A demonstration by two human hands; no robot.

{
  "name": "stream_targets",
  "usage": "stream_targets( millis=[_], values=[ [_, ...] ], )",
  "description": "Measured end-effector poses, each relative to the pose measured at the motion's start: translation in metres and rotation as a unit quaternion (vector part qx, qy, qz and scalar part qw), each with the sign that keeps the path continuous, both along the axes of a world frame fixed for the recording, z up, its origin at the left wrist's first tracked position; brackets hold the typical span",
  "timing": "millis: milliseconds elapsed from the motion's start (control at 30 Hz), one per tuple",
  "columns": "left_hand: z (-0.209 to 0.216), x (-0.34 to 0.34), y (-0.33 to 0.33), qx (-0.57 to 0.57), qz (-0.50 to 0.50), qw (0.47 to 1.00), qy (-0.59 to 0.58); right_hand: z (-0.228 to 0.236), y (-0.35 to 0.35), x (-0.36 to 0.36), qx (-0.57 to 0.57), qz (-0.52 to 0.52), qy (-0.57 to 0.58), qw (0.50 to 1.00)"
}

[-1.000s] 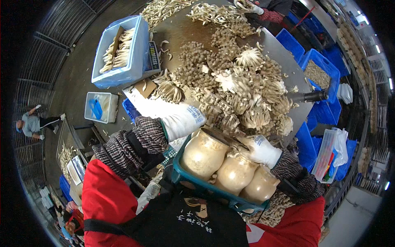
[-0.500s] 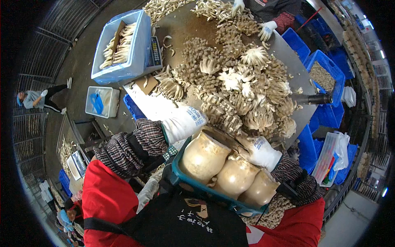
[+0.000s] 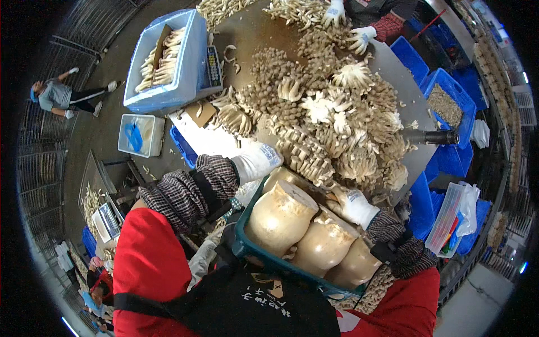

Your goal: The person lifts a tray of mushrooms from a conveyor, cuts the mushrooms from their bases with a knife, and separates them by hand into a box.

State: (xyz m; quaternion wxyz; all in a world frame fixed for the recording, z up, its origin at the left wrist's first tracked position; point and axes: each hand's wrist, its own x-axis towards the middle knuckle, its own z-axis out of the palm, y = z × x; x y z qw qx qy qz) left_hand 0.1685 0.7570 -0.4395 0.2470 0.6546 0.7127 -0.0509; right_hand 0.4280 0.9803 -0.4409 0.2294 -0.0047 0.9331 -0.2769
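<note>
Head view: gloved left hand [image 3: 257, 160] and right hand [image 3: 353, 205] grip the far rim of the teal crate [image 3: 247, 247] of pale jars [image 3: 281, 216], fingers hidden, mushroom pile [image 3: 337, 123] just beyond.

Mushroom sorting and packing hall, industrial scale. Grey tabletop [image 3: 393, 62] heaped with mushroom clusters [image 3: 331, 118]. Blue crates [image 3: 449, 104] ranged along the edges, one lined bin [image 3: 165, 62] filled with trimmed stems beside a weighing scale [image 3: 212, 70]. Teal tray [image 3: 264, 258] of cultivation bottles [image 3: 281, 216]. Concrete floor [image 3: 95, 135], wire racks [image 3: 36, 185], gloved co-workers [image 3: 359, 39].
</note>
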Motion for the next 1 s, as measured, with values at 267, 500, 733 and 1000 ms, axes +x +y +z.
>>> stream_targets(
  millis=[267,500,733,1000],
  values=[
    [-0.079,-0.003,0.010,-0.007,0.058,0.998,0.004,-0.093,0.018,0.000,-0.142,-0.013,0.000,0.990],
    [-0.039,-0.014,0.050,0.047,0.037,0.997,0.040,-0.049,0.053,-0.009,0.122,0.057,-0.043,0.990],
    [-0.012,-0.025,0.035,0.089,0.084,0.990,0.066,-0.007,0.035,-0.035,0.035,-0.036,-0.023,0.999],
    [-0.064,-0.001,0.001,0.044,0.060,0.997,0.024,-0.049,0.015,-0.024,0.067,0.022,-0.017,0.997]
  ],
)
